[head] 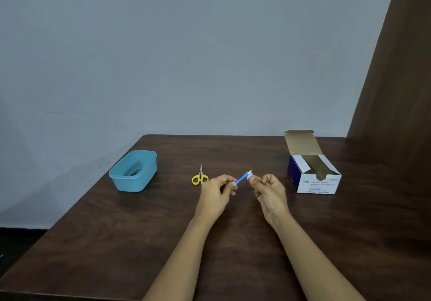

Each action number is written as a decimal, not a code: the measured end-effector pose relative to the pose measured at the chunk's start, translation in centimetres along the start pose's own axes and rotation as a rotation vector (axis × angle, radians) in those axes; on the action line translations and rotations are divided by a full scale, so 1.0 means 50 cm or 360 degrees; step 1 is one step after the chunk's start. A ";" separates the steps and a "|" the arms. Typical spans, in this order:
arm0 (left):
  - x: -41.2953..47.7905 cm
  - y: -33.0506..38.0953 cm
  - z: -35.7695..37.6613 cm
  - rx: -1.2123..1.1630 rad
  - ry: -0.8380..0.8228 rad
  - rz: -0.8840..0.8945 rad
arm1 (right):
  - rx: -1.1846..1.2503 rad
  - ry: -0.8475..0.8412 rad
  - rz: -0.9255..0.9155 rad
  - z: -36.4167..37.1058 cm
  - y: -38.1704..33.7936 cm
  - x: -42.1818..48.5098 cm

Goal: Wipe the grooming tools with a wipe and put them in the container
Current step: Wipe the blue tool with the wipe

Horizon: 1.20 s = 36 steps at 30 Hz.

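Wipe point(249, 175), pinched in our right hand point(270, 192), hides the blue tool's point(241, 180) tip; left hand point(217, 193) pinches it. Container point(130, 184) contents unclear.

Dark wooden table point(116, 242) in front of me, its far edge against the wall. Over on my left, near the edge, sits the light blue container point(130, 184), lid off. Toward the middle lie the small yellow-handled scissors point(200, 177), flat, blades closed and pointing away from me. On my right stands the box of alcohol swabs point(314, 184), flap up, well apart from the scissors.
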<state>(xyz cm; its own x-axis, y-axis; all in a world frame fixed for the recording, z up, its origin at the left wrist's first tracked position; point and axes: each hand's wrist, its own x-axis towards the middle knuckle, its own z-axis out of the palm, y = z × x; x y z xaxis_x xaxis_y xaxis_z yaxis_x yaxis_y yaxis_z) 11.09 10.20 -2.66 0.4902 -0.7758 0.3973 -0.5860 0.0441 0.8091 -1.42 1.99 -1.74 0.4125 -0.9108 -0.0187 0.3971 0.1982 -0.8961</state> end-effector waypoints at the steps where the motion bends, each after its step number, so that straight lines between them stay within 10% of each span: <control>1: 0.000 0.000 -0.001 0.0010 0.0003 0.0009 | 0.0007 0.0000 0.0000 0.001 -0.001 0.000; 36: -0.003 0.003 -0.010 0.0202 -0.0046 0.0034 | -0.0272 0.0049 -0.0288 0.007 -0.006 0.009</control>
<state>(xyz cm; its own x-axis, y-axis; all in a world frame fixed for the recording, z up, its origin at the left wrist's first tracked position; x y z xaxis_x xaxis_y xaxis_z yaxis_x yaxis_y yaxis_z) 11.26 10.63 -2.38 0.4588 -0.7935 0.3998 -0.6741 -0.0178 0.7384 -1.05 1.65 -1.32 0.3210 -0.9370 0.1380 0.3167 -0.0312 -0.9480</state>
